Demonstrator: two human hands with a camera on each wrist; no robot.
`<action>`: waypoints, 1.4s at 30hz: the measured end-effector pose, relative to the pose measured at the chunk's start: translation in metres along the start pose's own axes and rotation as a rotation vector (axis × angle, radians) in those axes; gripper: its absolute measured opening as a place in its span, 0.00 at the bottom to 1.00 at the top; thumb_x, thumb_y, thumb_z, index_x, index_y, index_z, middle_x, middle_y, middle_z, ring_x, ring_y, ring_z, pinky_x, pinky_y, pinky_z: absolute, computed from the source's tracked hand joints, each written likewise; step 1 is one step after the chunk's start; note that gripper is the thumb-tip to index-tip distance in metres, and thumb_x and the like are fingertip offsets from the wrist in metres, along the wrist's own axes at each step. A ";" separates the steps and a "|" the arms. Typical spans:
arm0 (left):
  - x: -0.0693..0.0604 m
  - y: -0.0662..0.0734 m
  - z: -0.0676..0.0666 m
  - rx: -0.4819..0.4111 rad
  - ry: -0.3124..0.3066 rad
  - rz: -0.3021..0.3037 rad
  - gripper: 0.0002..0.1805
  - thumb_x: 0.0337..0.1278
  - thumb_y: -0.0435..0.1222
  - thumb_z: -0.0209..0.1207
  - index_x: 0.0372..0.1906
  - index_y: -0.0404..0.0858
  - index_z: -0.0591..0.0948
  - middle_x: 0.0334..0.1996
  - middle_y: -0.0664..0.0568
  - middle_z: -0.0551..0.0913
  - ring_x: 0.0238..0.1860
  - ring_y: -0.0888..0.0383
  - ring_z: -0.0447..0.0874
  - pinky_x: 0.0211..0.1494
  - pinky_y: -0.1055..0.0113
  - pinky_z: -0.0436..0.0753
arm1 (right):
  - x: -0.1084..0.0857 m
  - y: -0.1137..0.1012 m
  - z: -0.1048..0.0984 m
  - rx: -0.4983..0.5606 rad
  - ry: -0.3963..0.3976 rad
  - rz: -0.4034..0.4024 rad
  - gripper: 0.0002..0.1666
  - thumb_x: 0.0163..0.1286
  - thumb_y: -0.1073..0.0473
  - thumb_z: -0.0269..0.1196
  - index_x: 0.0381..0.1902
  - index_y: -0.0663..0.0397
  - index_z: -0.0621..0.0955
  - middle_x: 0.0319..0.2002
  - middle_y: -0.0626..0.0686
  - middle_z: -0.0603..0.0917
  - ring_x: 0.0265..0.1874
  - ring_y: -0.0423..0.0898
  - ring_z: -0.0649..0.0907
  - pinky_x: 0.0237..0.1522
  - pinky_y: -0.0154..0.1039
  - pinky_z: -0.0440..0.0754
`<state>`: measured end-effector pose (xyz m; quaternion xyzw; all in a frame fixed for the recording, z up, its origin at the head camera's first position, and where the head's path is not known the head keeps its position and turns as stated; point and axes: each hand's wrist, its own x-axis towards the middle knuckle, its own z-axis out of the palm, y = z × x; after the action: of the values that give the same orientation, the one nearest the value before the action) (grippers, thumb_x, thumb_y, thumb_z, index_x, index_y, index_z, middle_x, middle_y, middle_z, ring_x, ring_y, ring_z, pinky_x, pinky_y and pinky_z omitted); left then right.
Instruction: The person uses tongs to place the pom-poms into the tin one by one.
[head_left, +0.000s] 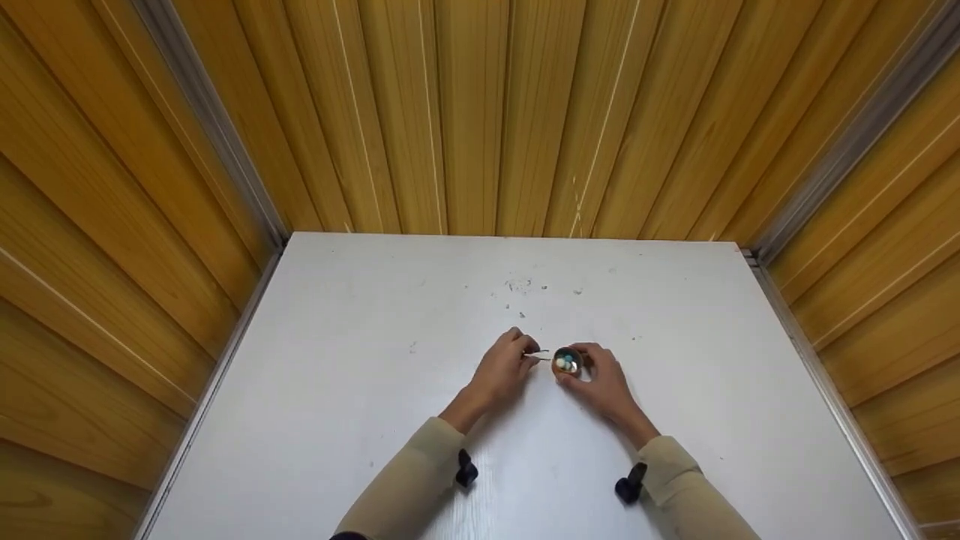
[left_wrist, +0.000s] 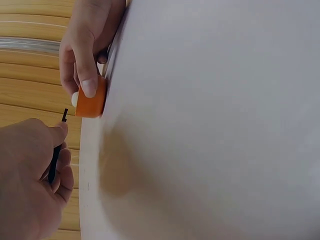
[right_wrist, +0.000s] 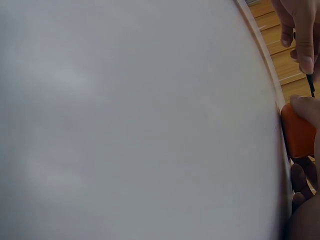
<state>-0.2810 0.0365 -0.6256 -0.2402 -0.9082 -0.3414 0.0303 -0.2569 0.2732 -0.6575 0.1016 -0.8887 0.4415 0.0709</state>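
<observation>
My left hand [head_left: 506, 371] pinches slim black tweezers [left_wrist: 54, 162] between thumb and fingers. In the head view their two tips stand slightly apart and point at the mouth of a small orange cup [left_wrist: 91, 105]. Around that cup curl the thumb and fingers of my right hand [head_left: 606, 381], steadying it on the white table. Several small white and blue balls [head_left: 564, 363] lie inside, and a white one [left_wrist: 74, 99] shows above the rim in the left wrist view. Nothing is visible between the tweezer tips. The right wrist view catches only part of the cup [right_wrist: 299, 131] and fingers.
The white tabletop [head_left: 360, 315] carries small dark marks and scuffs beyond the hands. Wood-patterned panels [head_left: 465, 112] rise at the back and on both sides, with grey metal rails [head_left: 217, 120] at the corners. A small black device [head_left: 466, 470] sits by each cuff.
</observation>
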 end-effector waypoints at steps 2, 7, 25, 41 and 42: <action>-0.002 -0.005 0.000 -0.003 -0.004 -0.016 0.07 0.75 0.37 0.65 0.50 0.41 0.86 0.45 0.55 0.78 0.49 0.60 0.79 0.55 0.66 0.81 | 0.000 0.000 -0.001 -0.002 -0.002 0.009 0.35 0.60 0.49 0.81 0.62 0.54 0.82 0.56 0.52 0.85 0.53 0.50 0.78 0.59 0.52 0.73; -0.009 -0.019 0.002 -0.001 -0.011 -0.023 0.06 0.75 0.37 0.64 0.49 0.41 0.86 0.43 0.55 0.78 0.48 0.58 0.77 0.54 0.64 0.81 | -0.002 0.000 -0.001 0.006 -0.009 0.023 0.35 0.61 0.47 0.81 0.63 0.52 0.82 0.56 0.51 0.84 0.54 0.50 0.78 0.60 0.52 0.73; -0.009 -0.036 0.005 -0.189 -0.028 -0.086 0.07 0.70 0.34 0.68 0.49 0.42 0.89 0.43 0.57 0.80 0.49 0.60 0.77 0.55 0.63 0.80 | -0.001 0.001 -0.001 0.019 -0.027 0.025 0.36 0.62 0.47 0.80 0.64 0.50 0.81 0.57 0.50 0.83 0.55 0.49 0.77 0.61 0.53 0.72; -0.010 -0.040 0.007 -0.226 -0.032 -0.084 0.08 0.70 0.34 0.68 0.50 0.42 0.90 0.43 0.58 0.79 0.49 0.61 0.77 0.54 0.65 0.80 | -0.002 -0.001 -0.001 0.024 -0.031 0.043 0.37 0.62 0.48 0.81 0.65 0.50 0.80 0.58 0.51 0.82 0.56 0.50 0.78 0.63 0.54 0.71; -0.009 -0.040 0.007 -0.221 -0.033 -0.087 0.08 0.70 0.34 0.69 0.50 0.43 0.90 0.43 0.58 0.79 0.49 0.61 0.76 0.54 0.65 0.79 | -0.002 0.000 -0.001 0.024 -0.032 0.041 0.38 0.61 0.48 0.81 0.65 0.51 0.80 0.57 0.51 0.82 0.56 0.50 0.77 0.63 0.54 0.71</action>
<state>-0.2905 0.0111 -0.6569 -0.2078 -0.8750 -0.4365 -0.0262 -0.2552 0.2740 -0.6573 0.0912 -0.8863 0.4517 0.0466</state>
